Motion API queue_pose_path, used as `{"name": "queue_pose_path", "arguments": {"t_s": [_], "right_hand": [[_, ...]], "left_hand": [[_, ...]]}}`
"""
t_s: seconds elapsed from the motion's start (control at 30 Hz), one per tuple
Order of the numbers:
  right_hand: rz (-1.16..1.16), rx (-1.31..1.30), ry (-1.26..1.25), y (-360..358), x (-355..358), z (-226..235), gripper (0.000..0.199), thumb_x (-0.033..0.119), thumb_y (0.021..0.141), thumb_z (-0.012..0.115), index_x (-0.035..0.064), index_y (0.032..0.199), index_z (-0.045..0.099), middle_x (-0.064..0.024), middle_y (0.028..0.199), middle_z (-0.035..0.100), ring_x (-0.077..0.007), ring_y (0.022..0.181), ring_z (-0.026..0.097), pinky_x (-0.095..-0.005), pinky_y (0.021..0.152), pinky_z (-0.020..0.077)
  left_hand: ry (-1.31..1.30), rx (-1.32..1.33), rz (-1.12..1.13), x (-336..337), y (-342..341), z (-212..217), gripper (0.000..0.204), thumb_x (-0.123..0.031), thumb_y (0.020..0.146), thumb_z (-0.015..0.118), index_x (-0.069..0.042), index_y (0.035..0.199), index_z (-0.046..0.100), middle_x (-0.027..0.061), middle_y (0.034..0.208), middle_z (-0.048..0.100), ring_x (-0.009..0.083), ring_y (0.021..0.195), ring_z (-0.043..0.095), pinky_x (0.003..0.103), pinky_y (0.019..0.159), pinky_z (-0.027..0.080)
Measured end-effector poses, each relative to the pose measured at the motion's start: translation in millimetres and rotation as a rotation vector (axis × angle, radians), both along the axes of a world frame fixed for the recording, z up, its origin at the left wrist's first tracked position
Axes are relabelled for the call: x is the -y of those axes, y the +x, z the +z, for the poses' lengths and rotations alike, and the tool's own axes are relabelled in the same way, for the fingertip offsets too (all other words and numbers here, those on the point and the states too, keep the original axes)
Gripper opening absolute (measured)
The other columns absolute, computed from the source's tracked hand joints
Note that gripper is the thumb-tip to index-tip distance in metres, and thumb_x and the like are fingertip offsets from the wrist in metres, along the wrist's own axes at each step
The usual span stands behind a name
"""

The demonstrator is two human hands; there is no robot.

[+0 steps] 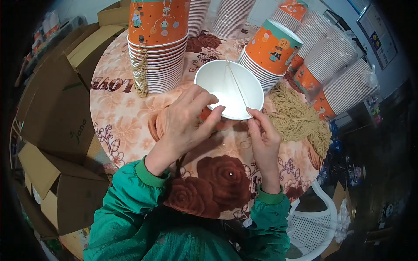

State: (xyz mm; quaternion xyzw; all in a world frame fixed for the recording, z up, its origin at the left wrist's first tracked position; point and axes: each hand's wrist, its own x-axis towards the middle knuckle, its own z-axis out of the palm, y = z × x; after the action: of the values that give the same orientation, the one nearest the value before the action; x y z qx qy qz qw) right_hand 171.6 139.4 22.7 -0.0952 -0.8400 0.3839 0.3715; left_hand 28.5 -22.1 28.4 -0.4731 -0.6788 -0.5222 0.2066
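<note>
A paper bucket (pixel 217 82), white inside with a little orange showing beneath, tilts its opening toward me above the table. My left hand (pixel 185 115) grips its near left rim, fingertips at the edge and thumb below them. Across the opening runs a thin tan cord (pixel 235 81), from the far rim to the near right rim. There my right hand (pixel 264 132) pinches the cord's end between thumb and fingertip, against the rim. The outside of the bucket is mostly hidden from me.
A tall stack of orange-patterned buckets (pixel 156 65) has cords (pixel 140 71) draped down it. Another stack (pixel 270 50) leans at the right, near a heap of tan cords (pixel 298 115). Plastic-wrapped bucket stacks (pixel 344 89) lie beyond. Cardboard boxes (pixel 52 104) stand left; a white chair (pixel 315 226) is lower right.
</note>
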Motion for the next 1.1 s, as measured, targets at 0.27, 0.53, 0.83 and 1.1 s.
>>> {"name": "queue_pose_path", "arguments": {"t_s": [0.27, 0.53, 0.83, 1.1], "right_hand": [[0.035, -0.014, -0.020, -5, -2, -15, 0.026, 0.002, 0.096, 0.062, 0.0004, 0.122, 0.067, -0.0108, 0.090, 0.069, -0.0154, 0.074, 0.064, -0.0300, 0.067, 0.0514], [0.016, -0.056, -0.098, -10, 12, -18, 0.050, -0.001, 0.094, 0.063, -0.0040, 0.143, 0.049, -0.0027, 0.072, 0.055, -0.0082, 0.063, 0.050, -0.0253, 0.061, 0.0450], [0.114, -0.131, -0.689, 3, 28, 1, 0.039, 0.005, 0.101, 0.059, 0.0004, 0.130, 0.034, -0.0110, 0.083, 0.068, -0.0117, 0.062, 0.064, -0.0194, 0.054, 0.0492], [0.349, -0.205, -1.005, 8, 21, 7, 0.036, 0.010, 0.101, 0.059, 0.0019, 0.129, 0.039, -0.0094, 0.082, 0.065, -0.0108, 0.058, 0.059, -0.0199, 0.050, 0.0475]], "left_hand": [[-0.011, -0.063, -0.080, -1, 9, 3, 0.022, -0.013, 0.083, 0.077, -0.003, 0.099, 0.066, 0.0095, 0.095, 0.060, 0.0269, 0.078, 0.065, 0.038, 0.063, 0.051], [-0.037, -0.067, -0.045, -6, 5, -11, 0.021, -0.006, 0.083, 0.074, -0.005, 0.103, 0.066, 0.0083, 0.097, 0.061, 0.0243, 0.077, 0.066, 0.034, 0.062, 0.052], [0.120, -0.005, -0.130, 2, 28, -7, 0.015, -0.006, 0.085, 0.073, -0.005, 0.098, 0.066, 0.0097, 0.089, 0.061, 0.0239, 0.065, 0.065, 0.035, 0.055, 0.050], [-0.203, 0.805, -0.549, 1, 49, -10, 0.033, -0.012, 0.095, 0.069, 0.000, 0.125, 0.061, 0.0057, 0.095, 0.066, 0.0122, 0.070, 0.063, 0.026, 0.060, 0.049]]}}
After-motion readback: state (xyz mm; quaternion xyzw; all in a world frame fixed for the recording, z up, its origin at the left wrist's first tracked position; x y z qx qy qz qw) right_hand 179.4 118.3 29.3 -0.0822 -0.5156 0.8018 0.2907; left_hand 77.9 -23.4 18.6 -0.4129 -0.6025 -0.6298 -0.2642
